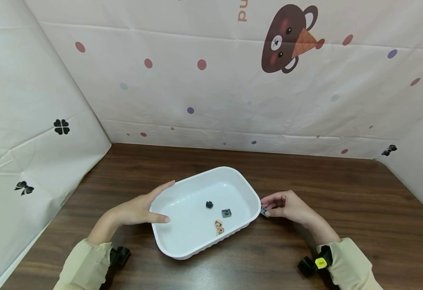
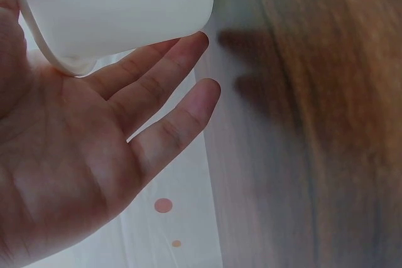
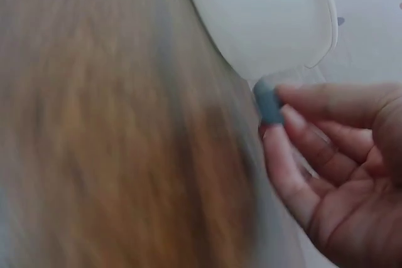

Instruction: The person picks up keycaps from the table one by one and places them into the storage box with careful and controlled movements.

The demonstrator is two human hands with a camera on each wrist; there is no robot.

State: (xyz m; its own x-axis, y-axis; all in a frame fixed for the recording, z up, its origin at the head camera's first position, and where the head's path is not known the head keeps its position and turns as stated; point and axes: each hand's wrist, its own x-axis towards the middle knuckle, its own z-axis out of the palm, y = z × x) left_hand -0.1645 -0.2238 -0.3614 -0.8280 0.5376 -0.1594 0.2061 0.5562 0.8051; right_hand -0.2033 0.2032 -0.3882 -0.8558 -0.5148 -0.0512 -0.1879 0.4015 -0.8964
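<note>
A white plastic tray (image 1: 193,241) is on the wooden table, turned at an angle. My left hand (image 1: 144,209) holds its left end, the thumb over the rim and the fingers along the outside wall; the left wrist view shows those fingers (image 2: 173,120) spread below the tray. Just off the tray's right end, my right hand (image 1: 287,207) pinches a small blue-grey piece (image 3: 268,101) between thumb and fingertips. Inside the tray lie a small black piece (image 1: 209,204), a grey square piece (image 1: 226,213) with a dark centre, and two tan pieces (image 1: 220,230) close together.
Behind the brown table (image 1: 342,181) hangs a white sheet (image 1: 168,92) with coloured dots and a bear print. Another white sheet (image 1: 23,133) borders the left side. Black straps with small devices (image 1: 307,266) sit at both wrists.
</note>
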